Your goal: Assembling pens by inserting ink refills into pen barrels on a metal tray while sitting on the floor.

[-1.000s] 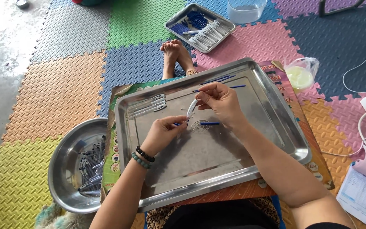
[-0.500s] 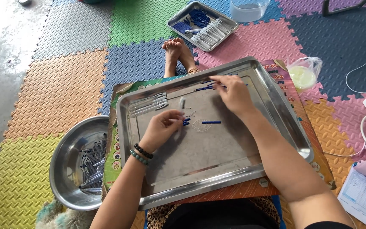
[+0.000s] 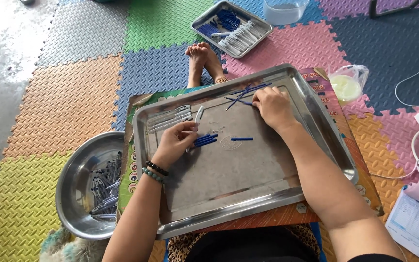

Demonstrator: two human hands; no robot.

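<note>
- Big steel tray (image 3: 316, 126) sits on a board across the person's lap; foam floor mat (image 3: 64, 102) all around.
- Left hand (image 3: 178, 143) rests palm down in the tray's left half, fingers curled together; looks pinched on a clear pen barrel (image 3: 199, 114) that sticks up past the fingertips toward the far rim.
- Small bunch of blue refills (image 3: 204, 140) lies just right of the left hand, touching or nearly touching the fingertips.
- One blue piece (image 3: 241, 139) lies alone mid-tray, right of that bunch, apart from both hands.
- Right hand (image 3: 272, 106) is at the far side of the tray, fingers bent down onto crossed thin blue refills (image 3: 241, 94); fingertips touch their right ends, rest of the pile fans out to the left of the hand. Can't tell if any is actually gripped.
- Row of clear barrels (image 3: 168, 119) lies along the tray's far-left corner, just beyond the left hand.
- Round steel bowl (image 3: 71, 194) with dark pen parts sits on the floor left of the left forearm.
- Second small tray (image 3: 231, 29) with parts lies farther off, past the bare feet (image 3: 202, 60).
</note>
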